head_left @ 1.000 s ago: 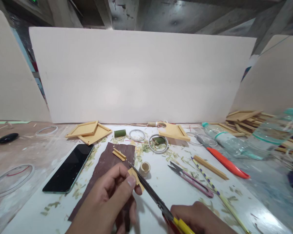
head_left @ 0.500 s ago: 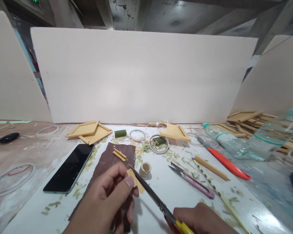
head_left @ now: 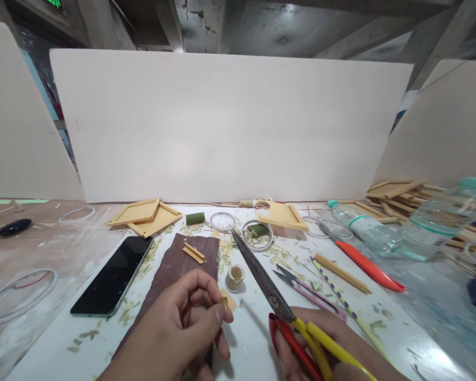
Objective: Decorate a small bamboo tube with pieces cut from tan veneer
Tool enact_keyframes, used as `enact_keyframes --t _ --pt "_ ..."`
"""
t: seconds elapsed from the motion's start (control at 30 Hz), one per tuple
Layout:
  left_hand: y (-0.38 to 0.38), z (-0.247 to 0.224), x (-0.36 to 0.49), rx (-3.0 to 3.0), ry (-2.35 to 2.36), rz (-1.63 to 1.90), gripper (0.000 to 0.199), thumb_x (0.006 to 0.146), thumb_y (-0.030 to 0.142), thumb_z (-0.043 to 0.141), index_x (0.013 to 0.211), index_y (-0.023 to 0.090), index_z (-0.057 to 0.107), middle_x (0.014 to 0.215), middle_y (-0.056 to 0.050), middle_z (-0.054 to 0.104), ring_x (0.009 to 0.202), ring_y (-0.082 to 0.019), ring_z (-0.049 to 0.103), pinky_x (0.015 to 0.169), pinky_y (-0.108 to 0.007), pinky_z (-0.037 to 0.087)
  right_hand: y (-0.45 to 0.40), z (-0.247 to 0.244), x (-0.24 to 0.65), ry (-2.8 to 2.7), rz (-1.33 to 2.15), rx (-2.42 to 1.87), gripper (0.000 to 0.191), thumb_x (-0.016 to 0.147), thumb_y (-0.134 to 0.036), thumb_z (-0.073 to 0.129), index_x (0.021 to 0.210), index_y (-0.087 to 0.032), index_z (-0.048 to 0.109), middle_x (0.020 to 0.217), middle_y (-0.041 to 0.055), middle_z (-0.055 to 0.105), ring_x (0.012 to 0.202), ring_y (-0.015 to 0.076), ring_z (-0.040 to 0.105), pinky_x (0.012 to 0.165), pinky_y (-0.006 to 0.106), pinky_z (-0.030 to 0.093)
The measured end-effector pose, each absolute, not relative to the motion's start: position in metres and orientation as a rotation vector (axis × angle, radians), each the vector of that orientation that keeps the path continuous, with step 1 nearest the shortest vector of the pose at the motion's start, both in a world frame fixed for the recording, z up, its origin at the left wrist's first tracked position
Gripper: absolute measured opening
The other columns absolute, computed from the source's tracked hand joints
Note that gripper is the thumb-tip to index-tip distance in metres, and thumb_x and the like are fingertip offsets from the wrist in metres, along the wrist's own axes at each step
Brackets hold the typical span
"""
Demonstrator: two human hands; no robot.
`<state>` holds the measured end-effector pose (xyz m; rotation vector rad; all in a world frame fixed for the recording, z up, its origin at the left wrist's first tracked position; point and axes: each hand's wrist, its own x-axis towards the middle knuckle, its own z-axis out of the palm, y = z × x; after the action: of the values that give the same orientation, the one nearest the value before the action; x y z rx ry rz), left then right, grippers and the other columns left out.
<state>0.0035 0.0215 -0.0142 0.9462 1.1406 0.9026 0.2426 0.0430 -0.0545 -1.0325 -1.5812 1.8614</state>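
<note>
My left hand [head_left: 194, 323] pinches a small tan strip [head_left: 224, 302] between thumb and fingertips, above the edge of a dark brown sheet [head_left: 174, 264]. My right hand [head_left: 301, 344] grips a pair of scissors [head_left: 275, 301] by its red and yellow handles. The blades are together and point up and away, apart from the strip. Just beyond my left fingertips stands a small hollow tan cylinder [head_left: 235, 277]. A flat tan piece [head_left: 229, 300] lies below it, partly behind my fingers. A small folded tan piece [head_left: 194, 252] rests on the brown sheet.
A phone [head_left: 113, 275] lies left of the sheet. To the right are thread snips [head_left: 309, 291], a wooden stick [head_left: 341, 272], a red-handled knife [head_left: 371, 264] and plastic bottles [head_left: 365, 227]. Green shavings litter the white board [head_left: 254, 338]. A white panel [head_left: 230, 127] stands behind.
The scissors have moved away from the tan piece in my left hand, swinging to the right and turning flat side up. My left hand has shifted slightly right and turned the piece.
</note>
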Motion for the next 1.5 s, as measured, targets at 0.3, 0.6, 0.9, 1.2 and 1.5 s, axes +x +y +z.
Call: enact_keyframes --t 0.3,0.6,0.9,1.2,1.5 --pt "0.022 -0.009 0.0 1.094 1.257 0.777 0.048 0.079 0.063 0.075 0.098 0.02 0.067 0.058 0.006 0.059 0.044 -0.011 0.059 0.041 -0.018 0.049 0.047 -0.026 0.244 -1.585 1.702 -1.118 0.035 0.073 -0.049 0.08 0.091 -0.023 0.066 0.06 -0.0063 0.047 0.054 0.0121 0.041 0.052 0.024 0.033" --pt "0.012 -0.016 0.022 1.256 1.328 0.66 0.035 0.078 0.05 0.079 0.079 0.018 0.066 0.045 0.007 0.049 0.04 -0.009 0.047 0.038 -0.014 0.032 0.028 -0.022 0.218 -1.635 1.729 -1.197 0.039 0.074 -0.051 0.078 0.085 -0.02 0.058 0.061 -0.0081 0.046 0.055 0.0086 0.034 0.052 0.022 0.027" --pt "0.015 -0.026 0.02 1.186 1.265 0.656 0.055 0.078 0.07 0.071 0.095 0.018 0.068 0.054 0.003 0.057 0.039 -0.007 0.046 0.037 -0.013 0.034 0.032 -0.021 0.224 -1.671 1.636 -1.147 0.053 0.079 -0.07 0.07 0.078 -0.02 0.052 0.063 -0.0064 0.043 0.059 0.0109 0.037 0.053 0.022 0.031" --pt "0.011 -0.018 0.024 1.206 1.256 0.656 0.052 0.078 0.066 0.074 0.096 0.018 0.065 0.055 0.004 0.055 0.047 -0.008 0.044 0.041 -0.011 0.033 0.03 -0.017 0.227 -1.564 1.727 -1.161 0.05 0.08 -0.066 0.074 0.083 -0.02 0.056 0.065 -0.006 0.048 0.058 0.0104 0.042 0.051 0.02 0.033" --pt "0.01 -0.021 0.026 1.161 1.253 0.72 0.049 0.08 0.067 0.072 0.091 0.019 0.062 0.052 0.005 0.055 0.045 -0.008 0.045 0.04 -0.012 0.037 0.032 -0.024 0.223 -1.673 1.692 -1.125 0.051 0.077 -0.064 0.077 0.077 -0.019 0.053 0.065 -0.0061 0.043 0.062 0.0116 0.036 0.055 0.023 0.029"
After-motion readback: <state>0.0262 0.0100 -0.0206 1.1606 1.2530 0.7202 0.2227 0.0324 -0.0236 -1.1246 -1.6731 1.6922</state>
